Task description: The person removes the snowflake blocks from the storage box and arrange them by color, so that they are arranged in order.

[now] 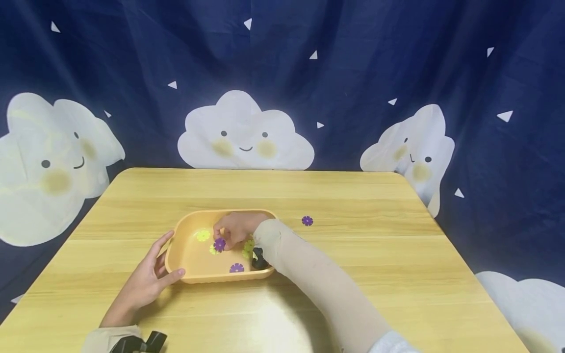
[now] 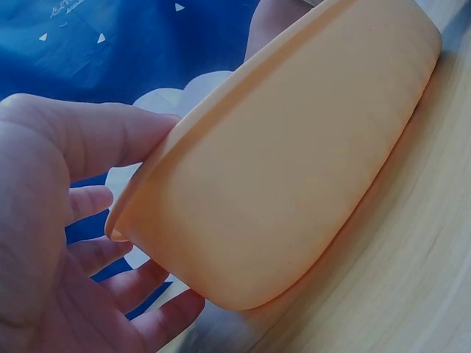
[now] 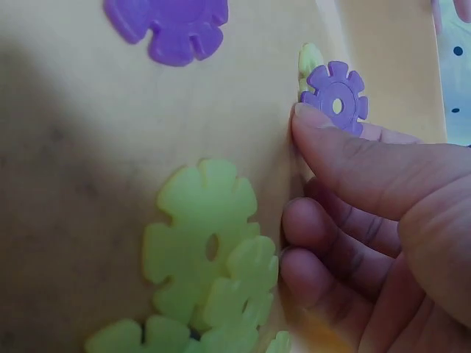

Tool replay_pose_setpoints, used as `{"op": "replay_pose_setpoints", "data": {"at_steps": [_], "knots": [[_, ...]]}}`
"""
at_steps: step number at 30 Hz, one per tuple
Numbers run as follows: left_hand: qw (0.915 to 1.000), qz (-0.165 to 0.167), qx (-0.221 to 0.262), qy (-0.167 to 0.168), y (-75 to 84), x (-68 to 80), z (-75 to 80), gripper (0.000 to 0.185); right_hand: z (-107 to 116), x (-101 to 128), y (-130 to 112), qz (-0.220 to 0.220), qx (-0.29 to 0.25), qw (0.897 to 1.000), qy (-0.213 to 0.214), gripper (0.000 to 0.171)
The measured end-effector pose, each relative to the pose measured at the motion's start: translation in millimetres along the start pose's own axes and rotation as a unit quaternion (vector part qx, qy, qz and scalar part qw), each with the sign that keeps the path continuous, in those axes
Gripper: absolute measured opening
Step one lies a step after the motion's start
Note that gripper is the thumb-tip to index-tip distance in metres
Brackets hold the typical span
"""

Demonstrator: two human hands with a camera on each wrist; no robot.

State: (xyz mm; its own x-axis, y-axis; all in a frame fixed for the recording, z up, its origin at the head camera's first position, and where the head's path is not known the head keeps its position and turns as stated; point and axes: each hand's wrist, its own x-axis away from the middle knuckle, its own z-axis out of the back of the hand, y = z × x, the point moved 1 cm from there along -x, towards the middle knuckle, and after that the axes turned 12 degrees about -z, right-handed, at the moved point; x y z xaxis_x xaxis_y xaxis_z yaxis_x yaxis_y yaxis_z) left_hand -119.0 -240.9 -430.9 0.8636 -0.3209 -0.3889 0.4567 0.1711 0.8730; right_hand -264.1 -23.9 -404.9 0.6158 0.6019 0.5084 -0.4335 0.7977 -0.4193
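An orange tray (image 1: 181, 234) sits on the wooden table (image 1: 375, 255). My left hand (image 1: 152, 274) holds its near-left corner, thumb on the rim and fingers along the outer wall (image 2: 294, 169). My right hand (image 1: 236, 230) reaches into the tray and pinches a purple flower-shaped disc (image 1: 219, 244) between thumb and fingers; the same purple disc (image 3: 336, 98) shows at the thumb tip. Inside the tray lie another purple disc (image 1: 236, 267), a yellow-green disc (image 1: 202, 236) and linked yellow-green discs (image 3: 210, 250). A further purple disc (image 3: 168, 26) lies on the tray floor.
One loose purple disc (image 1: 307, 220) lies on the table to the right of the tray. A dark blue curtain with white clouds (image 1: 244, 132) hangs behind the table. A black strap (image 1: 141, 342) is on my left wrist.
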Motion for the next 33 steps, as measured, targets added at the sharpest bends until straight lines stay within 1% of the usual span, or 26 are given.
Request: {"op": "replay_pose_setpoints", "data": {"at_steps": [2, 6, 10, 13, 18, 19, 23, 25, 29, 33], "knots": [[1.0000, 0.003, -0.007, -0.001, 0.6, -0.1, 0.0, 0.092, 0.3, -1.8, 0.6, 0.000, 0.002, 1.000, -0.002, 0.018], [0.9999, 0.010, -0.012, -0.002, 0.9, 1.0, -1.5, 0.091, 0.5, -3.6, 1.9, 0.019, 0.021, 1.000, 0.011, 0.018], [0.9999, 0.010, -0.011, -0.001, 0.3, 2.1, -2.1, 0.091, 2.2, -2.3, 1.1, 0.028, 0.016, 0.999, 0.019, 0.017], [1.0000, 0.004, 0.001, 0.001, -0.8, 2.2, -1.5, 0.091, 5.3, -0.6, 0.3, 0.029, 0.004, 0.999, 0.016, 0.014], [0.9997, -0.005, 0.026, 0.000, -2.7, 2.0, -0.9, 0.091, 14.8, 5.3, 1.2, 0.024, 0.008, 0.999, 0.019, 0.009], [0.9996, -0.005, 0.027, -0.001, -2.9, 2.0, -0.8, 0.090, 16.9, 7.2, 1.7, 0.024, 0.008, 0.999, 0.020, 0.012], [0.9995, -0.005, 0.029, -0.004, -3.2, 1.9, -0.5, 0.090, 25.0, 16.2, 3.9, 0.023, -0.003, 1.000, 0.010, 0.034], [0.9996, -0.005, 0.027, -0.006, -3.3, 1.9, -0.3, 0.090, 29.1, 21.3, 4.4, 0.022, -0.003, 1.000, 0.007, 0.038], [0.9998, -0.004, 0.019, -0.005, -3.5, 2.4, 0.2, 0.091, 35.9, 28.9, 6.3, 0.021, -0.004, 1.000, 0.011, 0.037], [0.9999, -0.001, 0.014, -0.005, -3.3, 2.7, 0.3, 0.091, 40.5, 32.6, 12.1, 0.038, 0.009, 0.999, 0.028, 0.035]]}}
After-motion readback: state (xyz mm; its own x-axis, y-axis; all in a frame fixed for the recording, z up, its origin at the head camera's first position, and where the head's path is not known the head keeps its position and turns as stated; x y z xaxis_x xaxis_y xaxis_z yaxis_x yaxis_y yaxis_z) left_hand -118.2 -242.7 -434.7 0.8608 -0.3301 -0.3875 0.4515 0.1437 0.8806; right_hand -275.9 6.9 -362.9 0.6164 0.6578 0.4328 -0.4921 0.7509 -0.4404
